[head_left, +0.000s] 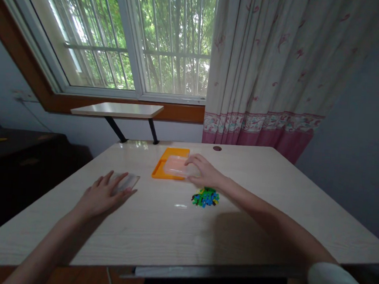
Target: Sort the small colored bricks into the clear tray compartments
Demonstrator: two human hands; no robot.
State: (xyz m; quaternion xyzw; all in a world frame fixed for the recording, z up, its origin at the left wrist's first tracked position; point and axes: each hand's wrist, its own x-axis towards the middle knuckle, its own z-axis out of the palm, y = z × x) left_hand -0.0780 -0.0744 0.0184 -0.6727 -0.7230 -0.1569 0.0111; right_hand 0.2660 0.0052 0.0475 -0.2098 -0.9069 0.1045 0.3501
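Right hand curled, a clear box is end-gripped mid-frame, likely for control; left hand loosely spread, a clear panel is covered.

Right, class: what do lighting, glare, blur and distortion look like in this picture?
Head view: daylight through the window, bleached white in patches; head view: glare on the tabletop just left of the coloured pieces, shadow beneath the right forearm; head view: right hand and translucent container look slightly blurred; head view: edges seem stretched, wide-angle style.
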